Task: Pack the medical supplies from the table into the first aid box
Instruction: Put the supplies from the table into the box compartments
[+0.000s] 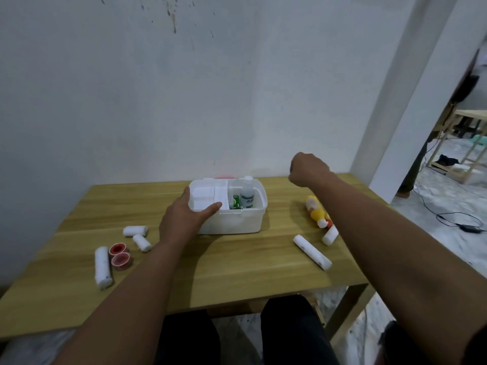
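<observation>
The first aid box (232, 219) (white, lid off) is located at the centre of the wooden table (237, 270), toward its far edge. A white bottle (247, 197) and a green carton (235, 202) are seen upright in its right compartment; a white tray fills the left. The box's left near corner is gripped by the left hand (184, 219), thumb laid over the rim. The right hand (307, 168) is raised above the table at 2 o'clock of the box, curled into a fist; whether anything is enclosed cannot be told. At 3 o'clock a yellow bottle (316, 209) lies flat. At 4 o'clock two gauze rolls (312, 252) are found. At 8 o'clock three more rolls (102, 267) and two red tape rolls (120, 255) are grouped.
</observation>
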A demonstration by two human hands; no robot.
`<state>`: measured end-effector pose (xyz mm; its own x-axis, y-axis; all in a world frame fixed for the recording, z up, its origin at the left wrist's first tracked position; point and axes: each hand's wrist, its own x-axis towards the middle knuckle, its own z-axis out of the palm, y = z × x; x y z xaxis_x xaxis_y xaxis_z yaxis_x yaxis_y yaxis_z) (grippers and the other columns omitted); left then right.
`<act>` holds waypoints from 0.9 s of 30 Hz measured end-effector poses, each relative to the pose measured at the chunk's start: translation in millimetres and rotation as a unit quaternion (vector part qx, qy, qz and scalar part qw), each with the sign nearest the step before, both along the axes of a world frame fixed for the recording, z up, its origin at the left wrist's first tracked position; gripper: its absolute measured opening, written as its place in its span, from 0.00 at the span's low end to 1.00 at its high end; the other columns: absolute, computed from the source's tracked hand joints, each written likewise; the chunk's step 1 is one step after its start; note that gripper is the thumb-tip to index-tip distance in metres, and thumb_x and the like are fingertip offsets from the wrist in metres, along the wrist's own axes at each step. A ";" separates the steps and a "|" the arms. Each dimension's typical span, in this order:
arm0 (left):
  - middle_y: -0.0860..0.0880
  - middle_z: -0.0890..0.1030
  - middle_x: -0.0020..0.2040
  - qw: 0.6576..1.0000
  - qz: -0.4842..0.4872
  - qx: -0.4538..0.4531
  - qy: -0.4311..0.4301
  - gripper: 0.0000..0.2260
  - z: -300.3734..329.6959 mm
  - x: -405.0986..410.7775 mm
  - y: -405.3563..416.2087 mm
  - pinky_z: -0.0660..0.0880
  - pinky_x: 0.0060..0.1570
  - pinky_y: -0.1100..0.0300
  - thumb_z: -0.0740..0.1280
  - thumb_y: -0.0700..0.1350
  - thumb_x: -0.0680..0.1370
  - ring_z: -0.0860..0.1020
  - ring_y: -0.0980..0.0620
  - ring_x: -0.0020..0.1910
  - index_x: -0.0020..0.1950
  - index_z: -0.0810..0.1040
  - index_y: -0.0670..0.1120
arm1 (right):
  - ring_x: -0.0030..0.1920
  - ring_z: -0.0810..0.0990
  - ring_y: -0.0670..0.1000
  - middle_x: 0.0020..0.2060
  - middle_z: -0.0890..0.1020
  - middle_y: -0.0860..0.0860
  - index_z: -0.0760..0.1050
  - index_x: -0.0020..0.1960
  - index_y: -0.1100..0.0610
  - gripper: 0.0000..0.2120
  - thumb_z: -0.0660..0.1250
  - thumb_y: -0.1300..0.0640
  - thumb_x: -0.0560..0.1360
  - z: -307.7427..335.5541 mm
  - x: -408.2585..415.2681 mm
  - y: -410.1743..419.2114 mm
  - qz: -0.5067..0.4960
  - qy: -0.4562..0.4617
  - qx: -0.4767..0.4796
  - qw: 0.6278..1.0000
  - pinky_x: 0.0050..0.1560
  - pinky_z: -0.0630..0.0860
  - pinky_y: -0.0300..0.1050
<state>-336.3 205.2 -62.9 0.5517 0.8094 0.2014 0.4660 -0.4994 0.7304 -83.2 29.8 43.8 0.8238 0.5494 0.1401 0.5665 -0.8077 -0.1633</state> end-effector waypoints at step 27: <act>0.51 0.78 0.70 0.999 -0.029 -0.029 -0.029 0.54 2.8 -4.7 4.8 0.78 0.59 0.46 0.68 0.81 0.59 0.76 0.45 0.66 0.79 0.66 0.57 | 0.41 0.77 0.57 0.40 0.77 0.54 0.67 0.38 0.57 0.17 0.72 0.50 0.75 -42.5 -10.8 -21.8 -0.041 0.033 0.003 0.999 0.38 0.71 0.46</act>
